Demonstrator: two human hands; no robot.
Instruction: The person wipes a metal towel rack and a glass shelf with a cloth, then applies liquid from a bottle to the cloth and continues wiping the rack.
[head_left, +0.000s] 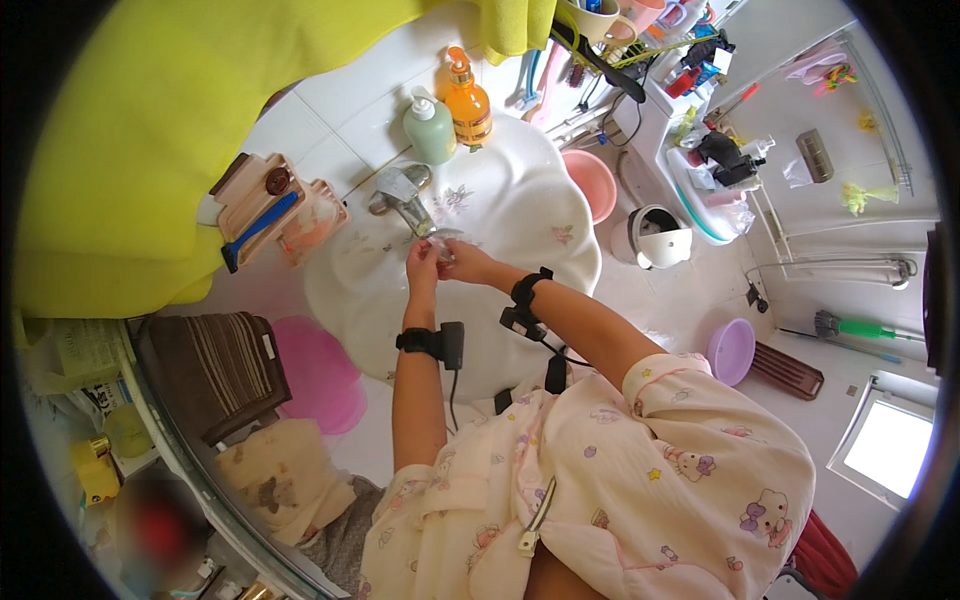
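Two hands are held together over the scalloped white sink (520, 220), just off the spout of the metal faucet (405, 190), which is mounted at the sink's back edge. The left hand (423, 260) is turned inward with its fingers bent, and the right hand (468, 262) is brought up beside it from the right, so that their fingertips are met or nearly met. A small clear, shiny patch (440, 240) is seen at the fingertips, below the spout's end; whether it is water or a transparent object cannot be told. Whether anything is grasped by either hand likewise cannot be told.

Both wrists are circled by black straps (420, 343). At the back edge, to the right of the faucet, a pale green pump bottle (430, 130) is stood upright, with an orange pump bottle (467, 105) placed just beside it, farther right. Near the left end of that edge, a blue-handled item (262, 224) is laid across a pink holder (240, 207). A pink bucket (590, 185) is set beyond the sink's right edge, near a white bin (668, 246), and a bright pink basin (315, 375) is placed beyond its left front edge.
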